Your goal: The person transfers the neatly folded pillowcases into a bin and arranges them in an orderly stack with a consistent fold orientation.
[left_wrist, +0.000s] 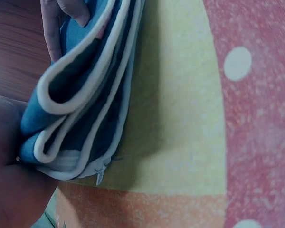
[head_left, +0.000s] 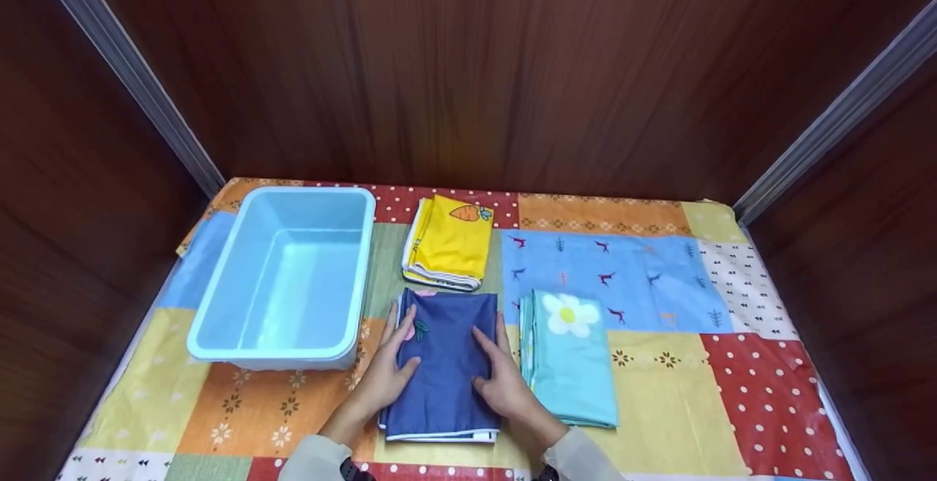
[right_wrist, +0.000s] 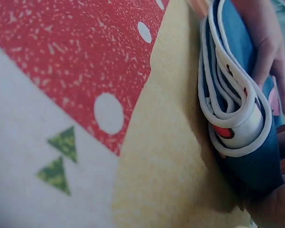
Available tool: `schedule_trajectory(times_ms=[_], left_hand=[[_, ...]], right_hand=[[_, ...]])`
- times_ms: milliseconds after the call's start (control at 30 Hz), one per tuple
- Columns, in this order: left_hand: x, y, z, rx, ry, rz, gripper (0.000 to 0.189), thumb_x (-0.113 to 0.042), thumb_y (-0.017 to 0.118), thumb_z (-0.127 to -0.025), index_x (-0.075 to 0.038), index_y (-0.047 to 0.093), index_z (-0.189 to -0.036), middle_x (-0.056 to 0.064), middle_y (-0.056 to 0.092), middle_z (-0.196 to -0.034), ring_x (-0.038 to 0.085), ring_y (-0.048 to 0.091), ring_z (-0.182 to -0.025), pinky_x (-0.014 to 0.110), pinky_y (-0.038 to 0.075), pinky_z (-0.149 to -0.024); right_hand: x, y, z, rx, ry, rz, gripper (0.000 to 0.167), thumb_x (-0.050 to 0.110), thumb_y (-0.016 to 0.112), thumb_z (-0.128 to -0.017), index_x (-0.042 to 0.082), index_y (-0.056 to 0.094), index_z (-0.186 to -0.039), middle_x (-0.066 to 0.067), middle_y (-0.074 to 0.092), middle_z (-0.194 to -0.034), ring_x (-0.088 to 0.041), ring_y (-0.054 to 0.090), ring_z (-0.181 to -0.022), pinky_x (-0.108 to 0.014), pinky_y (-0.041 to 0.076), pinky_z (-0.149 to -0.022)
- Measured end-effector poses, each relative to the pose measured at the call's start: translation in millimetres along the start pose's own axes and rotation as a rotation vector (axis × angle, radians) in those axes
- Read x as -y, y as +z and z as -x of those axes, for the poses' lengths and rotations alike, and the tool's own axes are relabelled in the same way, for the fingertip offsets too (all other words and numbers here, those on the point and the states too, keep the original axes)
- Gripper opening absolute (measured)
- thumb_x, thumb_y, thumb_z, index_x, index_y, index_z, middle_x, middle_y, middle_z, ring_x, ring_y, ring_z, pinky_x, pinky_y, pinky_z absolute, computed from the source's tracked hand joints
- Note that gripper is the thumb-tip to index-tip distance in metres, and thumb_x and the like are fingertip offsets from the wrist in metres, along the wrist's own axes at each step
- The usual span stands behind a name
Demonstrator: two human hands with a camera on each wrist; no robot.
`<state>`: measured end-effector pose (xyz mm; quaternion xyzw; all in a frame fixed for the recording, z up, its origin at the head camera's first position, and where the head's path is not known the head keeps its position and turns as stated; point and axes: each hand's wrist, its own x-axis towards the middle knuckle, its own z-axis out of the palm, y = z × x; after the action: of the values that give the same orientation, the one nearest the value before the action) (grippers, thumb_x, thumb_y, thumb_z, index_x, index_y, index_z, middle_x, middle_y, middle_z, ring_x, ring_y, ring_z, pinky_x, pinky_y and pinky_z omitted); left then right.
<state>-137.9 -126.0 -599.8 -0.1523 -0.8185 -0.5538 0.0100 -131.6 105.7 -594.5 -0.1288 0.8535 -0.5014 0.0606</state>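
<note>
Tub [head_left: 311, 283], pale blue, stands at the left on a patchwork cover [head_left: 662, 397]. The left hand [head_left: 386, 375] is relaxed, fingers loosely spread and nearly straight along the left side of the folded navy cloth [head_left: 443, 389], thumb on top. That cloth lies near, at the middle, white-edged; just beyond it, on the far side, lies a yellow cloth [head_left: 450, 247] with a carrot. The right hand [head_left: 506, 382], likewise loosely open, touches the navy cloth's right side. Farther right lies a teal cloth [head_left: 575, 367] with a white flower.
</note>
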Motion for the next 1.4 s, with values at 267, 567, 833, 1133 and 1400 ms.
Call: schedule_trajectory(times_ms=[267,567,833,1133,1400], left_hand=[[3.9,-1.0,1.1,0.015,0.008,-0.011,0.075,0.009,0.068,-0.088,0.007,0.033,-0.155,0.037,0.000,-0.163,0.052,0.020,-0.148,0.057,0.036,-0.110],[3.0,-2.8,-0.6,0.021,-0.037,-0.011,0.078,0.011,0.069,-0.085,0.009,0.033,-0.154,0.035,0.003,-0.164,0.053,0.016,-0.148,0.058,0.033,-0.111],[-5.4,-3.9,-4.3,0.026,-0.049,0.010,0.075,0.013,0.066,-0.087,0.010,0.032,-0.154,0.032,0.003,-0.165,0.050,0.014,-0.150,0.057,0.030,-0.114],[-14.1,-6.0,-9.0,0.011,-0.050,0.011,0.075,0.014,0.067,-0.086,0.011,0.033,-0.153,0.031,0.004,-0.166,0.050,0.014,-0.150,0.059,0.026,-0.115],[-25.9,-10.1,-14.8,-0.002,-0.047,0.014,0.074,0.014,0.067,-0.086,0.013,0.033,-0.152,0.033,0.004,-0.165,0.051,0.014,-0.149,0.058,0.027,-0.116]], right_hand=[[0,-1,0.8,0.003,-0.002,-0.022,0.079,-0.019,0.060,-0.076,-0.007,0.041,-0.151,-0.028,-0.005,-0.167,-0.050,0.009,-0.151,-0.056,0.035,-0.112],[-2,-1,-1.3,0.007,-0.006,-0.026,0.076,-0.017,0.058,-0.076,-0.008,0.041,-0.150,-0.029,-0.003,-0.166,-0.049,0.010,-0.151,-0.043,0.040,-0.107],[-1,-5,-2.3,0.009,0.002,-0.075,0.075,-0.018,0.058,-0.077,-0.009,0.041,-0.150,-0.027,-0.004,-0.167,-0.048,0.006,-0.151,-0.037,0.042,-0.105],[10,-16,-4.3,0.019,0.030,-0.097,0.074,-0.017,0.058,-0.079,-0.007,0.041,-0.151,-0.024,-0.004,-0.168,-0.047,0.002,-0.152,-0.053,0.035,-0.112],[20,-30,-8.7,0.012,-0.014,-0.113,0.074,-0.015,0.061,-0.076,-0.010,0.044,-0.148,-0.029,-0.001,-0.166,-0.049,0.002,-0.151,-0.059,0.026,-0.115]])
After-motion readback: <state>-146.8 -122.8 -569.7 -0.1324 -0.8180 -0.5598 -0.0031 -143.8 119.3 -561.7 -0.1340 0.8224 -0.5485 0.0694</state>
